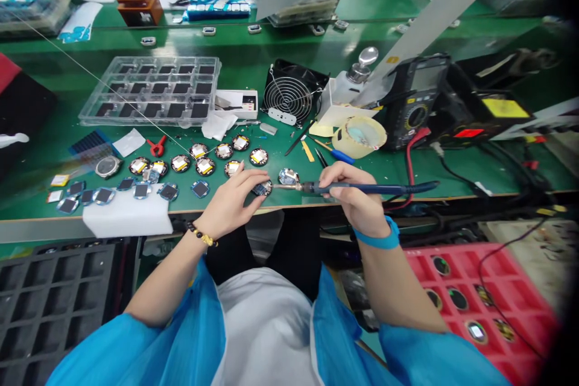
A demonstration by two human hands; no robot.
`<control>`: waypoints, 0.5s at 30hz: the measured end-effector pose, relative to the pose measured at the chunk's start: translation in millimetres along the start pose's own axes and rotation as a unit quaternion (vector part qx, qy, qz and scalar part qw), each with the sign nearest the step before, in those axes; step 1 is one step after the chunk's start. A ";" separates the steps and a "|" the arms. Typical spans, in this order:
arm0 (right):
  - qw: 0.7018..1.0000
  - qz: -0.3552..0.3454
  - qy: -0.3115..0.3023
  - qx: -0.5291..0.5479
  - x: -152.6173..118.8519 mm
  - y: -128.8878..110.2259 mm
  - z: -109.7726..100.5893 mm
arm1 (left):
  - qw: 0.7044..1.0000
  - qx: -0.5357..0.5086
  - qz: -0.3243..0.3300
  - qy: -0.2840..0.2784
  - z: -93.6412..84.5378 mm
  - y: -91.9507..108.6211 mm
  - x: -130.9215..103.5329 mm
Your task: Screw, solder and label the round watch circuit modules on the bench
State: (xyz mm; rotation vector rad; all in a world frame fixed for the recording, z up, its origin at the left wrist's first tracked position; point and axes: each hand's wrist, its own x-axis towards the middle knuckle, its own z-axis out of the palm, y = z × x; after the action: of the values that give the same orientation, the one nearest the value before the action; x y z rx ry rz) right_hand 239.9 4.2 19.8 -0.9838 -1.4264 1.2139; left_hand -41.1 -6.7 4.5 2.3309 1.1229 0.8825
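Near the front edge of the green bench, my left hand (234, 198) is closed with thumb and fingers on a small round circuit board (263, 187). My right hand (355, 196) grips a dark blue soldering iron (380, 189), whose tip points left and reaches the edge of that board. Just beyond the tip lies another round board (288, 177). Several round modules with yellow and white parts (180, 163) are spread to the left of my left hand, and square dark display pieces (199, 188) lie closer to the edge.
Behind the modules stands a clear compartment tray (154, 93), with a black fan (289, 93) to its right. A tape roll (359, 136), multimeter (418, 102) and cables sit at right. Below the bench are a red tray (479, 313) and a black tray (54, 301). Other people work opposite.
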 end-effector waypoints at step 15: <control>0.999 0.025 -0.003 -0.042 2.0 -1.3 3.7 | 1.000 0.006 -0.010 0.012 2.5 -0.2 -1.8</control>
State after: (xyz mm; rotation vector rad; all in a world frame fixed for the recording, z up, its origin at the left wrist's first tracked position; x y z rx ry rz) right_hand 235.9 5.3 21.4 -1.0791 -1.4748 1.2014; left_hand -40.3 -8.2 1.9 2.3207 1.1631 0.9012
